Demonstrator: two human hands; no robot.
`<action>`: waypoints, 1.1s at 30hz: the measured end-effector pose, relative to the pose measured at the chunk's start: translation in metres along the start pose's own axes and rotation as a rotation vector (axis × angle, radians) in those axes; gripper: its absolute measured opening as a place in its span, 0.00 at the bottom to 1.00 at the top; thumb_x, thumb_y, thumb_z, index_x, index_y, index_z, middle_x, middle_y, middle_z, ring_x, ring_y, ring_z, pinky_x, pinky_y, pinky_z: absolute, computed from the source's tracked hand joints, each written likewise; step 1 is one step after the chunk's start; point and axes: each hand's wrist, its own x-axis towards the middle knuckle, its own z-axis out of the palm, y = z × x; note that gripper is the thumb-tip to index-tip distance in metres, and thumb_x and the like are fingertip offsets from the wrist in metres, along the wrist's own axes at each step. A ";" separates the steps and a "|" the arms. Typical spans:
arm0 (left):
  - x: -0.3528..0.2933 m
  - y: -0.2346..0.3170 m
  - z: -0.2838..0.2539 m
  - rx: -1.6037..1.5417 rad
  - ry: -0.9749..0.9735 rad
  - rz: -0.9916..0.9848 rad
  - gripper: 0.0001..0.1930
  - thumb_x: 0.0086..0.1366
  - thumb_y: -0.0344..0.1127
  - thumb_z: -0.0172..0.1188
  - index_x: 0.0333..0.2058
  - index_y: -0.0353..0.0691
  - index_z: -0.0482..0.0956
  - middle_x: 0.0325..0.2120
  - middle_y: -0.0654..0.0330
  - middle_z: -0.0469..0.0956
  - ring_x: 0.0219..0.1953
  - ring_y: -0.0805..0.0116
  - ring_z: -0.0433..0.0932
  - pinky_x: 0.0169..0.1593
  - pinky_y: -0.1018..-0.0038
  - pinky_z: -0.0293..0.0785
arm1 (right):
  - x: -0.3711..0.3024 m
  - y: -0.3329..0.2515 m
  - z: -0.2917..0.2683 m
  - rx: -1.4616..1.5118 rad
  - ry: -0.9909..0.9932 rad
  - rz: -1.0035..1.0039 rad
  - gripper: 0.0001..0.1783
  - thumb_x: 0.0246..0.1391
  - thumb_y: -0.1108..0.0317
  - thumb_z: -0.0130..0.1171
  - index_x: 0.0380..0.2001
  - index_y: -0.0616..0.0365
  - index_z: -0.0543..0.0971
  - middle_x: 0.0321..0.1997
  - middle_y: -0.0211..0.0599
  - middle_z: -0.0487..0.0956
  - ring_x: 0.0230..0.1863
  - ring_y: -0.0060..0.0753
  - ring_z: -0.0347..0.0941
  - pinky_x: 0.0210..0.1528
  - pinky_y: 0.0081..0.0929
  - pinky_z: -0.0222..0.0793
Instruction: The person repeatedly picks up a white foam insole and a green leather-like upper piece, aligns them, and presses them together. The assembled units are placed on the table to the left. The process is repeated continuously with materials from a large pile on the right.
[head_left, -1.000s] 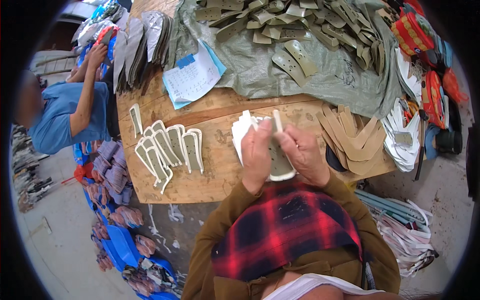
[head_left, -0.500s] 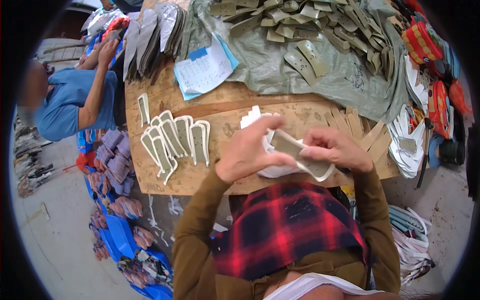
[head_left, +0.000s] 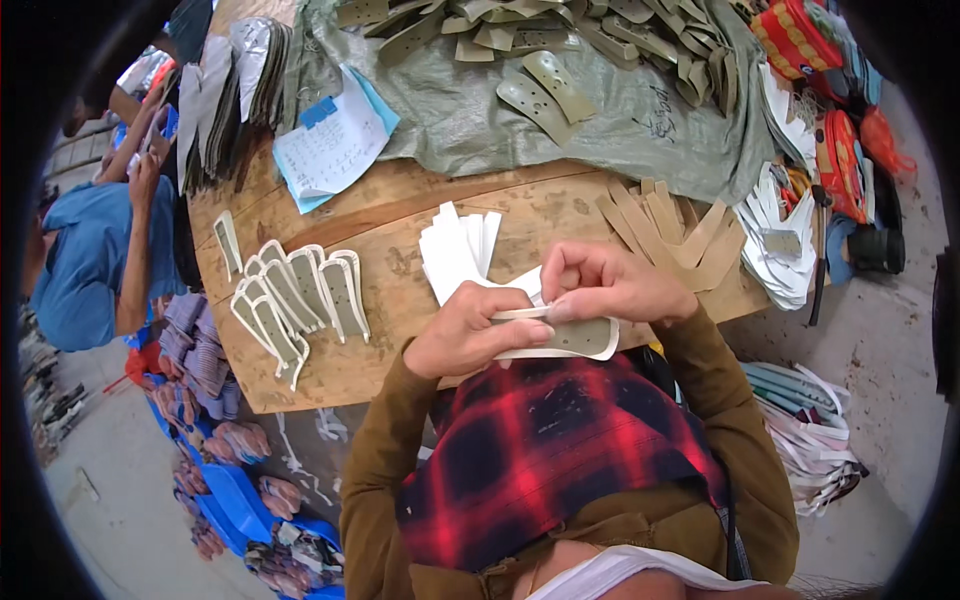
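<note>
Close to the table's near edge I hold an olive-grey perforated plate (head_left: pixel 578 338) with white edging along its rim. My left hand (head_left: pixel 470 328) pinches its left end between thumb and fingers. The fingers of my right hand (head_left: pixel 618 287) are closed on the white edging at the upper side, close to my left thumb. What lies right under those fingertips is hidden. Just beyond my hands is a fanned stack of white strips (head_left: pixel 458 248). To the left, several similar white-edged plates (head_left: pixel 342 296) overlap in a group on the wooden table (head_left: pixel 400 240).
Loose olive plates (head_left: pixel 545 95) lie on a green woven sheet (head_left: pixel 440 130) at the back. Left of it are a paper sheet (head_left: pixel 335 150) and grey stacked pieces (head_left: pixel 255 75). Tan strips (head_left: pixel 690 240) and white pieces (head_left: pixel 780 245) lie right. A person in blue (head_left: pixel 85 250) works at left.
The plate has turned from slanting to nearly level, and my hands have come closer together. My left hand has closed from a wide grasp to a pinch, uncovering the white strips. The view has shifted.
</note>
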 end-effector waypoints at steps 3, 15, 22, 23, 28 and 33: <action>-0.002 -0.003 0.008 -0.022 0.100 -0.002 0.11 0.64 0.37 0.64 0.30 0.32 0.81 0.17 0.65 0.76 0.18 0.81 0.72 0.22 0.80 0.67 | 0.003 -0.005 -0.002 -0.179 0.032 -0.004 0.06 0.59 0.71 0.58 0.38 0.56 0.72 0.32 0.22 0.72 0.33 0.11 0.68 0.34 0.14 0.63; -0.006 -0.007 0.030 -0.479 0.374 -0.098 0.12 0.66 0.35 0.61 0.39 0.31 0.81 0.21 0.64 0.79 0.20 0.81 0.73 0.22 0.81 0.68 | 0.009 0.000 0.000 0.240 0.192 -0.166 0.11 0.65 0.59 0.55 0.34 0.55 0.71 0.28 0.20 0.70 0.29 0.09 0.64 0.28 0.13 0.59; 0.004 -0.007 0.044 -0.475 0.498 -0.058 0.13 0.68 0.38 0.60 0.40 0.32 0.81 0.21 0.64 0.79 0.21 0.83 0.73 0.24 0.82 0.69 | 0.009 -0.013 -0.003 0.219 0.221 -0.093 0.10 0.65 0.60 0.54 0.34 0.54 0.71 0.27 0.21 0.71 0.28 0.10 0.66 0.29 0.13 0.63; 0.005 -0.007 0.044 -0.399 0.483 -0.052 0.13 0.68 0.39 0.59 0.40 0.32 0.80 0.22 0.64 0.78 0.21 0.83 0.72 0.23 0.83 0.68 | 0.011 -0.007 -0.008 0.132 0.232 -0.133 0.10 0.65 0.61 0.54 0.35 0.55 0.71 0.28 0.22 0.72 0.27 0.10 0.68 0.27 0.14 0.65; 0.007 -0.003 0.047 -0.344 0.435 -0.035 0.14 0.70 0.42 0.56 0.38 0.35 0.79 0.23 0.65 0.77 0.20 0.83 0.71 0.22 0.84 0.67 | 0.012 0.004 -0.018 0.119 0.214 -0.157 0.11 0.65 0.60 0.52 0.37 0.56 0.70 0.31 0.26 0.73 0.26 0.13 0.71 0.24 0.17 0.70; 0.014 0.005 0.053 -0.256 0.555 0.072 0.13 0.70 0.39 0.56 0.37 0.32 0.78 0.22 0.63 0.79 0.23 0.79 0.74 0.26 0.78 0.69 | 0.019 0.000 -0.001 0.110 0.407 -0.372 0.12 0.68 0.58 0.49 0.36 0.55 0.70 0.30 0.25 0.70 0.29 0.11 0.65 0.30 0.13 0.62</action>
